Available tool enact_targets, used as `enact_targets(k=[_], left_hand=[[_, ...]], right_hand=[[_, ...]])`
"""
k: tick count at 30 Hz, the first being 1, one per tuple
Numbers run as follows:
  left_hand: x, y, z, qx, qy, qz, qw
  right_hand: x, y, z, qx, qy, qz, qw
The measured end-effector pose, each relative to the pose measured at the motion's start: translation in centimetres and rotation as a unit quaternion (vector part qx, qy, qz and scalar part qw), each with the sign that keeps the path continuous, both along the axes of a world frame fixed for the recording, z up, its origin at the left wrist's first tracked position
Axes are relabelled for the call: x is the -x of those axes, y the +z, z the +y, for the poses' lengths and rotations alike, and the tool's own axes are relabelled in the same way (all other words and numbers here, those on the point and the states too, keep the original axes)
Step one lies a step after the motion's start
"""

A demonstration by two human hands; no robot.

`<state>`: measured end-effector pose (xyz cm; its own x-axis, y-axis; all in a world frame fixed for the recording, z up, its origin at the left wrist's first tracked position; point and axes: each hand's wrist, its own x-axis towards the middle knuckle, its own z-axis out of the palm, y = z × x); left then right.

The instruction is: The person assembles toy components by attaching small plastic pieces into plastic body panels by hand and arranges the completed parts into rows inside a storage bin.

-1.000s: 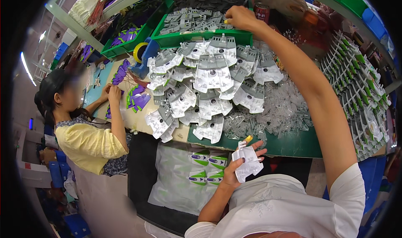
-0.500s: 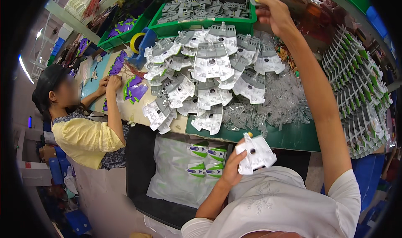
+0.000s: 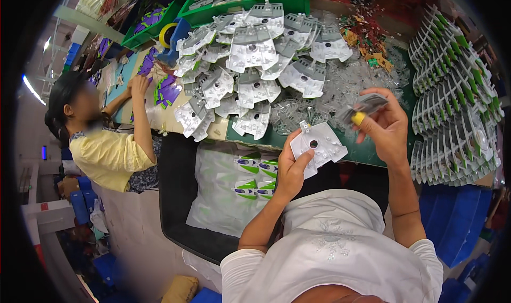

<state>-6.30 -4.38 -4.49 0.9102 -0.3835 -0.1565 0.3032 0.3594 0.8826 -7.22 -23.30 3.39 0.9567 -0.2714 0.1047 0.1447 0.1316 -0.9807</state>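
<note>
Over the bench's front edge, my left hand (image 3: 291, 173) grips a white plastic shell (image 3: 326, 147) with a round dark hole and moulded posts on its upturned face. Its thumb presses on that face, while the other fingers are mostly hidden behind it. To the right, my right hand (image 3: 387, 126) pinches a grey plastic piece (image 3: 368, 105), slightly blurred and apart from the shell. Something yellow covers that thumb's tip. Beyond my left hand lies a heap of white shells (image 3: 252, 55), many with grey pieces along their far edges.
Clear plastic parts (image 3: 354, 82) lie in a loose pile, with red wires (image 3: 367, 23) behind. Stacked shells (image 3: 452, 100) rise at the right. A green bin (image 3: 186, 13) of grey pieces stands at the back. A co-worker (image 3: 109, 148) handles purple parts (image 3: 167, 91) at the left.
My right hand has come back from the far green bin with the grey piece, close to my left hand. The white shell has risen towards the bench edge. The view has shifted too.
</note>
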Motion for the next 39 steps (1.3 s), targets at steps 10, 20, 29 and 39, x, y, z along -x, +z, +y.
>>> enact_targets(k=[10,20,29,39], left_hand=[[1.1,0.8,-1.4,-0.037,0.002,-0.063,0.997],[0.7,1.6,-2.0,-0.190,0.021,-0.251,0.949],[-0.9,1.1,-1.4,-0.237,0.006,-0.156,0.959],[1.4,11.1,0.1,0.375,0.048,-0.517,0.768]], right_hand=[[1.0,-0.8,2.5,0.292,-0.052,-0.158,0.942],[-0.2,-2.7,0.2,0.284,0.043,-0.036,0.957],[-1.7,-2.2,-0.1,0.257,0.066,0.001,0.964],[-19.6,0.7,-10.0,0.592,-0.137,-0.082,0.790]])
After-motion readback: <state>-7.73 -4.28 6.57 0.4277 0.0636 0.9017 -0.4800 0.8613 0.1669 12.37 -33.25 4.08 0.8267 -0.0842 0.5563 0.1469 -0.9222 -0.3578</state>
